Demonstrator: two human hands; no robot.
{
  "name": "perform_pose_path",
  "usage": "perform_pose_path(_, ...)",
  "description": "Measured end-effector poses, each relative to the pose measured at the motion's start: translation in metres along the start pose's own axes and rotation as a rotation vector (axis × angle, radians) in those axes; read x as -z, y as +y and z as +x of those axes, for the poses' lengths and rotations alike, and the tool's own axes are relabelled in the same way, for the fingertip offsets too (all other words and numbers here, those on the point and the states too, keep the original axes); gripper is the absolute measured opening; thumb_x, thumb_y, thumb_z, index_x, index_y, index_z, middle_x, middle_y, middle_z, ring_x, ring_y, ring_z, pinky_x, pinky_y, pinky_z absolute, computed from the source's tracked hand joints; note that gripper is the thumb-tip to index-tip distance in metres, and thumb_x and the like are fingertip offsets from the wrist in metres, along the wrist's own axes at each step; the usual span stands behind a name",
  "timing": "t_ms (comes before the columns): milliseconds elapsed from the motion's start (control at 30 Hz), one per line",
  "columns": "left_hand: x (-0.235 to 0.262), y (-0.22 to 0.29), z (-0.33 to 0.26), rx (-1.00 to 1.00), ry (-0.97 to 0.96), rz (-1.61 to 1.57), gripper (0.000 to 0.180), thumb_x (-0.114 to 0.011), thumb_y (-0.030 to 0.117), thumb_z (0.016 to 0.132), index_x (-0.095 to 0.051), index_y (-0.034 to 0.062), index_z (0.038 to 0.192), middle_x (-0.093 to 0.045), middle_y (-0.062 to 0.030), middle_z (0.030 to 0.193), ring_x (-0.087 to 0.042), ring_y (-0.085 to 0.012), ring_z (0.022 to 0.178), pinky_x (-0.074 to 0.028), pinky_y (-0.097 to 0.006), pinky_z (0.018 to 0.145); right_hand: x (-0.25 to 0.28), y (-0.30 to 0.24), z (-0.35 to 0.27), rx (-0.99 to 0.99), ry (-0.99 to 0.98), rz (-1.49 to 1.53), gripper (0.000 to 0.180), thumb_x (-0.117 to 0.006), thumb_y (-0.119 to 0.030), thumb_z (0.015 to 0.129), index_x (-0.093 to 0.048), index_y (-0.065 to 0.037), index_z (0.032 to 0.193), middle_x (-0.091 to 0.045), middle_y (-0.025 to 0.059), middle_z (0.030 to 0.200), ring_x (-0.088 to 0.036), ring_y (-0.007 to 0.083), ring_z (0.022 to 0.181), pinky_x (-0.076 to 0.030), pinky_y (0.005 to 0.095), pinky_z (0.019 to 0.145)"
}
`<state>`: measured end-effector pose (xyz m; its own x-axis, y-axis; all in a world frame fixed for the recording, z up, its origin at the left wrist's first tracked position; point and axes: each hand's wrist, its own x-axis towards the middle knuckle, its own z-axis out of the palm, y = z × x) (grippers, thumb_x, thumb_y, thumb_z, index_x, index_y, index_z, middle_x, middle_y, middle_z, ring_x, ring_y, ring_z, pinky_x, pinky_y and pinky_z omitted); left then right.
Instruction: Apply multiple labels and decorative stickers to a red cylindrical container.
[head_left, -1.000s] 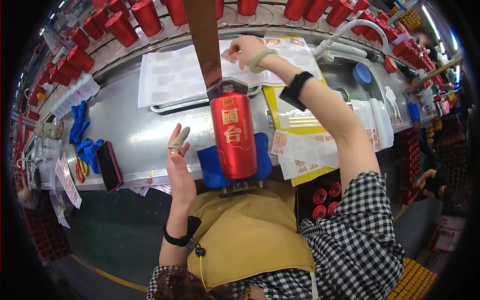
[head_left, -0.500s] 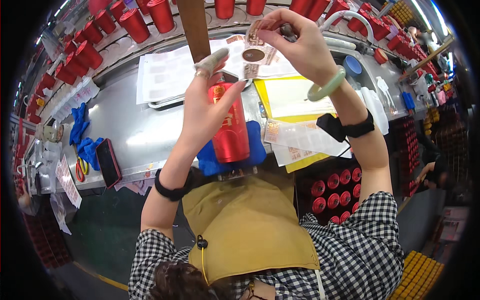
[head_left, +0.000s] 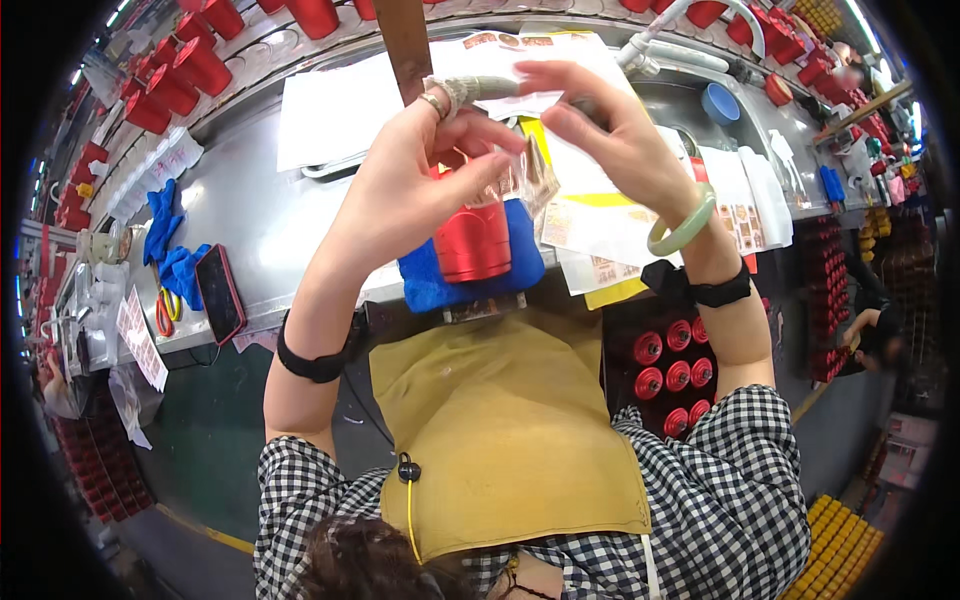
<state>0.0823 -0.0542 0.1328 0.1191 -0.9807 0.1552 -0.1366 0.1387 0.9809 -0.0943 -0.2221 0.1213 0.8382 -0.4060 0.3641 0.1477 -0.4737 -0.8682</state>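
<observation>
A long grey metal bench [head_left: 250,225] runs left to right, red cans [head_left: 175,85] lining its far edge. Centre, a red can [head_left: 473,237] lies on a blue cloth [head_left: 425,285]. Above it, the left hand [head_left: 420,185] and right hand [head_left: 610,135] both pinch a small clear label [head_left: 520,180].

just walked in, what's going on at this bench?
A person in a checked shirt and yellow apron stands at a steel workbench. Both hands are raised over a red cylindrical can that sits in a blue cradle. The left hand and right hand together pinch a small clear label or film just above the can. Label sheets lie to the right, a phone to the left, and more red cans line the back.
</observation>
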Motion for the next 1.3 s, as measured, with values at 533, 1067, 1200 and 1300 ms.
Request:
perform_pose_path(533,0.009,-0.093,-0.087,0.289,0.218,-0.232,0.03,-0.061,0.008,0.106,-0.057,0.0005,0.135,-0.068,-0.0026,0.101,-0.062,-0.007,0.089,-0.052,-0.025,0.081,-0.047,0.013,-0.048,-0.394,-0.399,-0.125,0.031,-0.076,-0.031,0.096,-0.071,0.0,0.094,-0.073,0.0098,0.083,-0.069,0.0173,0.079,-0.054,0.0326,0.074)
perform_pose_path(1067,0.001,-0.085,-0.083,0.29,0.197,-0.377,0.039,-0.071,0.001,0.098,-0.057,0.0017,0.135,-0.057,0.0018,0.101,-0.059,-0.0059,0.096,-0.054,-0.025,0.091,-0.04,0.019,-0.055,-0.474,-0.349,-0.033,0.022,-0.077,-0.023,0.095,-0.071,-0.002,0.097,-0.069,0.0051,0.086,-0.059,0.0153,0.076,-0.048,0.0302,0.071)
perform_pose_path(1200,0.001,-0.079,-0.08,0.297,0.19,-0.356,0.037,-0.067,0.002,0.101,-0.057,0.0014,0.137,-0.055,0.0021,0.102,-0.058,-0.0064,0.098,-0.054,-0.026,0.093,-0.042,0.025,-0.058,-0.352,-0.224,-0.161,0.021,-0.078,-0.022,0.094,-0.072,-0.002,0.095,-0.07,0.0076,0.086,-0.061,0.0191,0.076,-0.049,0.0315,0.072)
perform_pose_path(1300,-0.002,-0.083,-0.081,0.258,0.256,-0.311,0.035,-0.066,0.004,0.103,-0.056,0.0014,0.136,-0.054,0.002,0.103,-0.058,-0.0067,0.098,-0.054,-0.027,0.091,-0.049,0.028,-0.06,-0.33,-0.165,-0.152,0.022,-0.079,-0.022,0.093,-0.071,-0.001,0.094,-0.069,0.0077,0.083,-0.06,0.0181,0.074,-0.049,0.0325,0.071)
